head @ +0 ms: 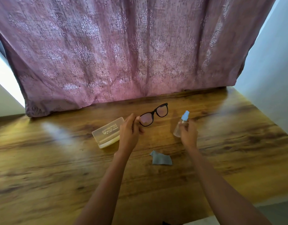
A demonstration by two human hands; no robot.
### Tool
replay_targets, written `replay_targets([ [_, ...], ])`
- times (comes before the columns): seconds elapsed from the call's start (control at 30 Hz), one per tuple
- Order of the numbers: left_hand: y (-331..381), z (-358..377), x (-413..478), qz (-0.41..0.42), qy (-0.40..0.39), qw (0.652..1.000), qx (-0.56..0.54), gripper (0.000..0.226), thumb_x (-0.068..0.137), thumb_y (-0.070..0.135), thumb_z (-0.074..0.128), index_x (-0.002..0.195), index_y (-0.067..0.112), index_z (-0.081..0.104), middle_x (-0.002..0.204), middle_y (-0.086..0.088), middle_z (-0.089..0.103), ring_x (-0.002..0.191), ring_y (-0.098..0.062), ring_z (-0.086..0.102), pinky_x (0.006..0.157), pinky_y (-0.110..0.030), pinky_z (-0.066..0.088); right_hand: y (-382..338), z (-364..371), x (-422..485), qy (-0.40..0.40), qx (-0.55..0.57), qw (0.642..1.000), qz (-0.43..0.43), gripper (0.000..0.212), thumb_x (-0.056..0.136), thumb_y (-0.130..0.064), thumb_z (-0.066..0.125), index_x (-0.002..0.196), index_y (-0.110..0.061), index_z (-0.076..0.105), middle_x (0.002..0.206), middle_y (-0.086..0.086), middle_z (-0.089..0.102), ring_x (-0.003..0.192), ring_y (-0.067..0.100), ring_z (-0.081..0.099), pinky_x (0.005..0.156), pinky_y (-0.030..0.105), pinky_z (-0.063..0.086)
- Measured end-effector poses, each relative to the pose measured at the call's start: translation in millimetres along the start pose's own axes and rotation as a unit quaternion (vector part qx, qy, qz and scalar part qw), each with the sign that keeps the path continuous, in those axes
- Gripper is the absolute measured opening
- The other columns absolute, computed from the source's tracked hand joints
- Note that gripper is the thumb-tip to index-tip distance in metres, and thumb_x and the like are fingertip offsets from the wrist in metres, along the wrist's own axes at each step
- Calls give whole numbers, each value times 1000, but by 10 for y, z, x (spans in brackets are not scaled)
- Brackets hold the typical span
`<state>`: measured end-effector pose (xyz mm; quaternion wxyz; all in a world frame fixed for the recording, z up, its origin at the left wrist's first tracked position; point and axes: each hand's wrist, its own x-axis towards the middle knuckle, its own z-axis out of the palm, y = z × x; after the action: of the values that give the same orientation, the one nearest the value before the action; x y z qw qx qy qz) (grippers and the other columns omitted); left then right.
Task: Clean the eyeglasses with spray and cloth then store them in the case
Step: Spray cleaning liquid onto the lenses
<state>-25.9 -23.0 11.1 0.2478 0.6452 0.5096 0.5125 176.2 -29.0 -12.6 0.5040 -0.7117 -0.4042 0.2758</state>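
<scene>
Left hand (129, 132) grip pinches black-framed eyeglasses (154, 114); right hand (188, 135) grip wraps clear blue-capped spray bottle (182, 123). Advice: aim nozzle at lens, mist lightly, keep frame steady.

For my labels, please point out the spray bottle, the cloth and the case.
spray bottle (177, 130), head view, clear body.
cloth (162, 159), head view, middle of grey fabric.
case (107, 132), head view, clear lid top.

left hand (129, 132) holding black eyeglasses (154, 114), right hand (188, 133) gripping spray bottle (182, 123), case (107, 132), cloth (161, 159) on table (59, 159)
</scene>
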Motion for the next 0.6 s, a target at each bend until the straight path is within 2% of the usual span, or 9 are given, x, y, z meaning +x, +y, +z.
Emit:
replay_targets([
  [0.1, 50, -30, 4, 4, 14, 1000, 7, 30, 95, 37, 33, 68, 30, 41, 50, 6, 58, 48, -14, 58, 58, -49, 51, -86, 31, -105, -22, 94, 995, -13, 9, 97, -19, 43, 96, -10, 46, 73, 1, 52, 63, 20, 60, 52, 22, 49],
  [0.17, 80, -60, 2, 4, 23, 1000, 7, 31, 97, 33, 34, 66, 35, 38, 49, 6, 57, 47, -12, 57, 59, -48, 51, -168, 38, -180, -29, 109, 993, -37, 11, 98, -17, 39, 94, -8, 44, 67, 2, 49, 45, 6, 54, 41, 17, 45],
  [0.23, 94, -96, -7, 3, 29, 1000, 6, 33, 97, 32, 34, 66, 38, 39, 47, 6, 56, 46, -12, 57, 61, -46, 50, -243, 48, -256, -36, 108, 991, -63, 10, 97, -15, 40, 94, -6, 44, 63, 1, 49, 37, 3, 50, 36, 15, 40],
  [0.33, 123, -158, -37, 7, 34, 999, -2, 32, 98, 32, 33, 66, 36, 39, 48, 5, 57, 48, -16, 57, 62, -40, 49, -343, 84, -381, -56, 122, 987, -87, 13, 96, -17, 43, 105, -8, 45, 66, -1, 51, 39, 3, 49, 39, 22, 43],
  [0.4, 134, -194, -71, 7, 37, 999, -12, 33, 99, 27, 34, 67, 32, 38, 49, 3, 57, 48, -18, 57, 58, -32, 47, -398, 109, -480, -66, 127, 984, -105, 25, 96, -17, 44, 120, -11, 43, 71, -2, 52, 42, 5, 48, 41, 25, 44],
  [0.47, 144, -229, -113, 3, 39, 999, -18, 34, 99, 23, 35, 67, 30, 39, 49, 1, 56, 48, -18, 57, 55, -23, 44, -445, 126, -593, -77, 128, 979, -142, 37, 96, -18, 44, 132, -22, 39, 72, 3, 53, 45, 15, 49, 41, 25, 45],
  [0.53, 144, -274, -155, -2, 43, 999, -20, 34, 100, 22, 35, 66, 30, 38, 49, 2, 55, 48, -18, 56, 52, -18, 41, -474, 150, -702, -86, 121, 973, -178, 44, 95, -20, 47, 136, -31, 37, 74, 14, 54, 48, 27, 51, 45, 31, 50],
  [0.6, 138, -331, -194, 0, 45, 999, -18, 35, 99, 22, 35, 65, 29, 38, 48, 2, 54, 48, -19, 56, 53, -22, 41, -493, 194, -800, -91, 101, 970, -200, 46, 92, -21, 53, 133, -38, 39, 81, 9, 59, 56, 32, 57, 52, 43, 55],
])
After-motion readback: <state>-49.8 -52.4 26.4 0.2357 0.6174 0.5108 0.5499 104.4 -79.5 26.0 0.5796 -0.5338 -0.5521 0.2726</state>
